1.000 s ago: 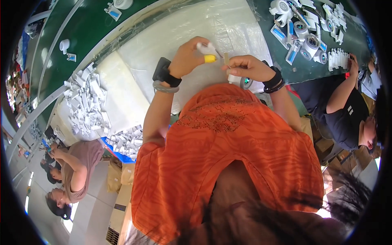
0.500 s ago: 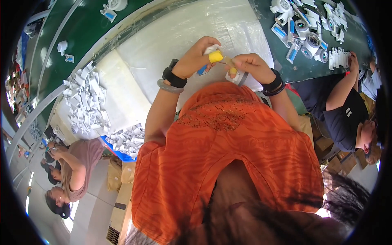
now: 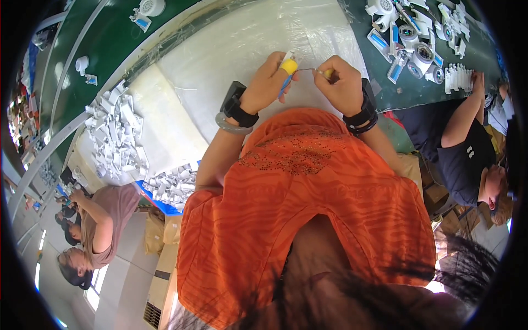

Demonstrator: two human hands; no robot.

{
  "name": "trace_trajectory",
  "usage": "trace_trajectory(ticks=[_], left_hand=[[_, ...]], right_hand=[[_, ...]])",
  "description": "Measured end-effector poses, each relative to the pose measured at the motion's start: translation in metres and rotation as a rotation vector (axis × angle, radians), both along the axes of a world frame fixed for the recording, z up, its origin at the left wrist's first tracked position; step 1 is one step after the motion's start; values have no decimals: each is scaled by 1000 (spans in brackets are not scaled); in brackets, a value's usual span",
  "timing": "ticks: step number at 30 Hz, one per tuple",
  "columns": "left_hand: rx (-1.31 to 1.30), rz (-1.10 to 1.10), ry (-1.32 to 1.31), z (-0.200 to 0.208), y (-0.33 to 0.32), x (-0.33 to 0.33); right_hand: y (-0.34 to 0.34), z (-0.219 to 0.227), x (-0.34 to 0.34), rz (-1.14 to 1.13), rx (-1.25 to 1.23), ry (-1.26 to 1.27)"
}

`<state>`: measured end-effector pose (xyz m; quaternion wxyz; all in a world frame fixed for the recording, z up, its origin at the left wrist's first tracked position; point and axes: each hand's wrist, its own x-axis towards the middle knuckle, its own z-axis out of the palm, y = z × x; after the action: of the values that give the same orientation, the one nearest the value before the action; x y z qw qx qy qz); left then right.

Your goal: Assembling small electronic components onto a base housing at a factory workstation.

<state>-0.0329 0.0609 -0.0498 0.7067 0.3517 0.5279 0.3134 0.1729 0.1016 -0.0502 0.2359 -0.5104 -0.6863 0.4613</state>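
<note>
My left hand (image 3: 265, 88) is closed round a small white part with a blue section (image 3: 285, 83), which shows below the fingers. Yellow wrapping (image 3: 289, 67) covers its thumb tip. A thin dark wire (image 3: 305, 69) stretches from this part across to my right hand (image 3: 344, 85), whose curled fingers pinch the far end. More yellow (image 3: 328, 73) shows at the right fingertips; whether it is wrapping or a held piece I cannot tell. Both hands are raised over the plastic-covered work surface (image 3: 247, 41), close to my orange shirt.
Left lies a heap of white plastic parts (image 3: 115, 132), with more in a blue bin (image 3: 165, 190). White fan-like units (image 3: 421, 55) crowd the green table at the right. A co-worker in black (image 3: 467, 148) sits right, another person (image 3: 102, 225) left.
My right hand has risen and turned, its fingers curling in. The white piece beneath it has gone from view. The wire between my hands now shows stretched out.
</note>
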Motion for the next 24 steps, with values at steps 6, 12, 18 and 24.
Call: trace_trajectory(ticks=[6,12,18,24], left_hand=[[8,252,-255,-4,-6,15],[-37,231,-250,-2,-6,14],[47,236,-264,7,-12,20],[156,309,-304,8,-12,27]], right_hand=[[-2,3,-1,-37,76,248],[-3,3,3,55,297,167],[1,14,1,163,467,199],[-7,7,-3,103,552,174]])
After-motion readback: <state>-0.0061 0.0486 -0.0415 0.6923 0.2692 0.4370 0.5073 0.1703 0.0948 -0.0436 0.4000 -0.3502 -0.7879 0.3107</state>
